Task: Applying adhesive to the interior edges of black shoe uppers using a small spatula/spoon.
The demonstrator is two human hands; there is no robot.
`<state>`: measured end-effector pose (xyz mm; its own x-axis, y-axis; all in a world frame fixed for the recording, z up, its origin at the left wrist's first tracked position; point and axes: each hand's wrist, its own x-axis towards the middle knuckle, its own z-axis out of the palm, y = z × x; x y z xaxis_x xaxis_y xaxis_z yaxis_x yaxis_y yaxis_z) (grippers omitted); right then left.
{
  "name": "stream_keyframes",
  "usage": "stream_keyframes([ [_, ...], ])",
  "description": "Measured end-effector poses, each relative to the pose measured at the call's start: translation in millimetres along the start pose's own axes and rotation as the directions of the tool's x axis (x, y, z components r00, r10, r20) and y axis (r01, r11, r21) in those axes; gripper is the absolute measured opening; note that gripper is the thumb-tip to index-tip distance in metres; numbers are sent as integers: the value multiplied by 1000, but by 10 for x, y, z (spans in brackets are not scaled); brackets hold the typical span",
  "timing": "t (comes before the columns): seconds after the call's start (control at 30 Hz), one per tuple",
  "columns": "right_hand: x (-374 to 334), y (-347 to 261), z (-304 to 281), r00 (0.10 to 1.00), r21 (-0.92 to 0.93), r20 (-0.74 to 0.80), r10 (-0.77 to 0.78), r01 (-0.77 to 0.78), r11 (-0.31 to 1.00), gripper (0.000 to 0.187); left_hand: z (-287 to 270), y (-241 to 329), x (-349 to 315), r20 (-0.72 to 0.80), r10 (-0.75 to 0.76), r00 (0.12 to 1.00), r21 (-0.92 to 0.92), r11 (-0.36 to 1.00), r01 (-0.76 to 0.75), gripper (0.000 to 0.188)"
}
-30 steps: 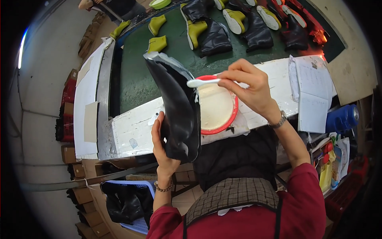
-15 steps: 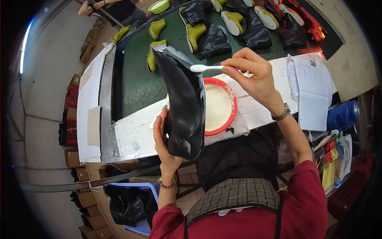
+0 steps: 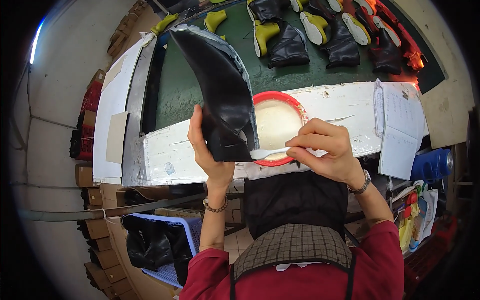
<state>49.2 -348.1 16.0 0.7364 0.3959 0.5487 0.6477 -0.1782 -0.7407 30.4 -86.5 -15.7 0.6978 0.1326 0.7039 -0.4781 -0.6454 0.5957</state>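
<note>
My left hand (image 3: 209, 150) grips the lower end of a black boot upper (image 3: 220, 95) and holds it upright above the white bench. My right hand (image 3: 325, 150) pinches a white brush (image 3: 267, 153) whose tip touches the lower edge of the black piece. Just behind the brush sits a red-rimmed bowl (image 3: 299, 108) filled with whitish glue. The left hand wears a bead bracelet, the right wrist a watch.
A green belt (image 3: 185, 85) behind the white bench (image 3: 350, 105) carries several black and yellow-green boot parts (image 3: 290, 42). A paper sheet (image 3: 400, 130) lies at the right, a blue jug (image 3: 432, 164) below it. A blue basket (image 3: 170, 245) with black pieces stands at lower left, cartons beside it.
The brush hand has come down from the top of the black piece to its lower edge, in front of the bowl. The black piece is now held higher and more upright.
</note>
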Motion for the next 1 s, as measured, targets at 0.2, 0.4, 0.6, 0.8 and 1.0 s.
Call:
stream_keyframes([
  [0.2,112,326,-73,970,-226,-86,228,-242,944,11,-394,-275,-231,-66,-227,972,-137,967,216,53],
  [0.4,-46,768,-212,988,-601,54,145,-84,795,9,-1029,-254,-280,334,-688,645,-632,344,694,47],
  [0.6,290,538,-113,984,-5,-84,160,-161,987,19,-1258,-409,-479,703,-565,432,-533,-17,846,61],
  [0.8,512,401,-31,986,-59,60,-158,161,985,15,-1119,-599,-767,640,-351,684,-768,-253,589,72],
  [1.0,149,524,-181,997,-67,69,19,-15,998,14,-1297,-845,-895,421,-298,857,-907,-117,405,62],
])
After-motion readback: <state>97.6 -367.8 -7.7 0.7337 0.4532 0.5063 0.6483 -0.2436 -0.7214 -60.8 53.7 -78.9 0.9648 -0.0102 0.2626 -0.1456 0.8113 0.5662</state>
